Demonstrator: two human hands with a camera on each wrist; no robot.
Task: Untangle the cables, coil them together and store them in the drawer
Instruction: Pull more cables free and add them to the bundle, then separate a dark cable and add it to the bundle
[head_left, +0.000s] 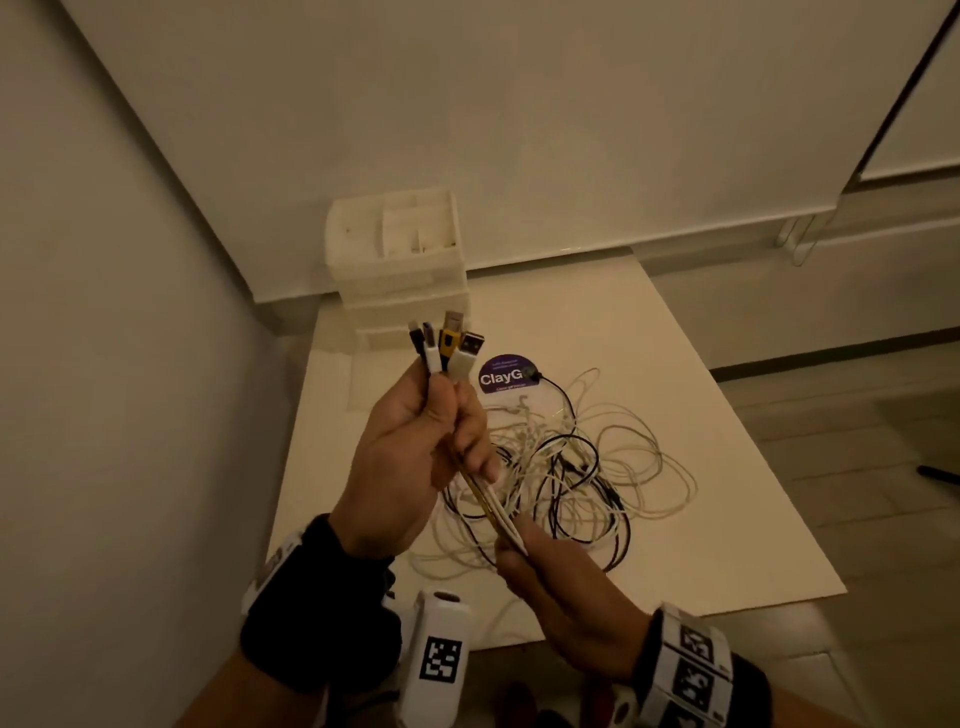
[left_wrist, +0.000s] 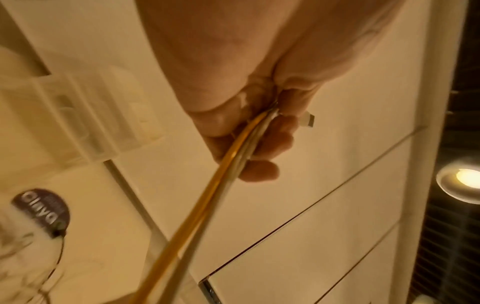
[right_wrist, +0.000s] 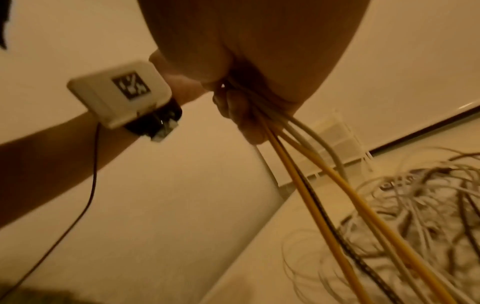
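1. The left hand is curled round the cables just below their plugs, which stand bunched above the fist. If that hold slackens, the plug ends could slide out of line and the coil would start uneven.
2. The right hand is closed round the same strands lower down, a yellow one among them. If it runs along them too fast, it could drag a knot tight.
3. The rest of the cables lie in a loose heap on the desk, white and black loops crossing. They look snarled, so pulling upward may lift the whole heap.
4. The drawers stand behind the heap, touching none of it; whether any drawer is open I cannot tell. A bulky coil might not fit.
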